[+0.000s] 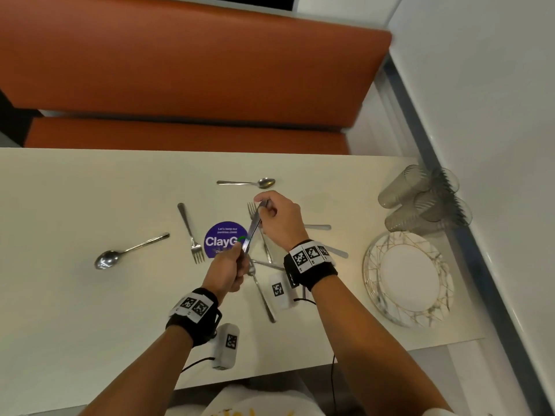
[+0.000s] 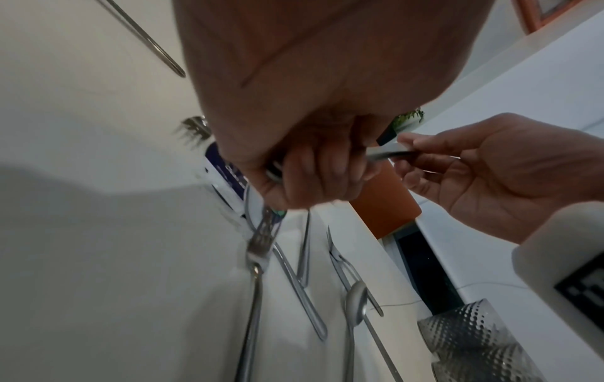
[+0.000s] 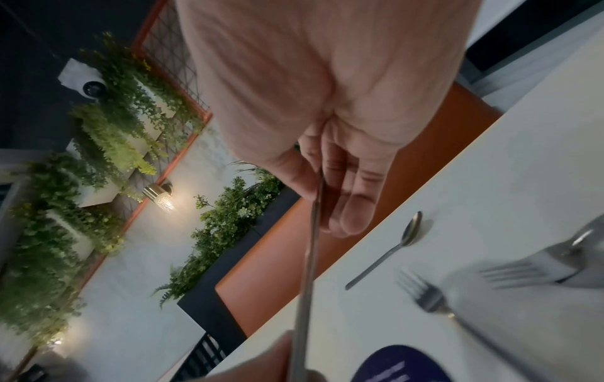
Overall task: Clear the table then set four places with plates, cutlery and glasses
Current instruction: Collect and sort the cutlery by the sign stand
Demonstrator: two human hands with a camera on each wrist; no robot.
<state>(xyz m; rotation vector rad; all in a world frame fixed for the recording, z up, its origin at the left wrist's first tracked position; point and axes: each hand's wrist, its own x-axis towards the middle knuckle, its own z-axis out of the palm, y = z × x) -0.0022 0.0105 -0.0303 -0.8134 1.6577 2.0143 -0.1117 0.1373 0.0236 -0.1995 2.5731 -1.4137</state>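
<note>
I count two loose spoons, the far spoon (image 1: 261, 183) and the left spoon (image 1: 108, 259), two loose forks, the left fork (image 1: 190, 232) and the middle fork (image 1: 251, 209), one raised knife (image 1: 253, 229), an uncountable cutlery heap (image 1: 265, 295), one plate stack (image 1: 372, 265), roughly four glasses (image 1: 402, 190) and one sticker (image 1: 220, 235).

Shiny polished metal cutlery (image 1: 132, 250) lies on a smooth matt cream table (image 1: 75, 295); dimpled translucent glasses (image 1: 420, 199) far right; glossy gold-veined plates (image 1: 375, 265).

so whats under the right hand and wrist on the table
Loose cutlery lies crossed on the table beneath the right hand: handles poke out both sides. How many pieces, and which, is hidden.
</note>
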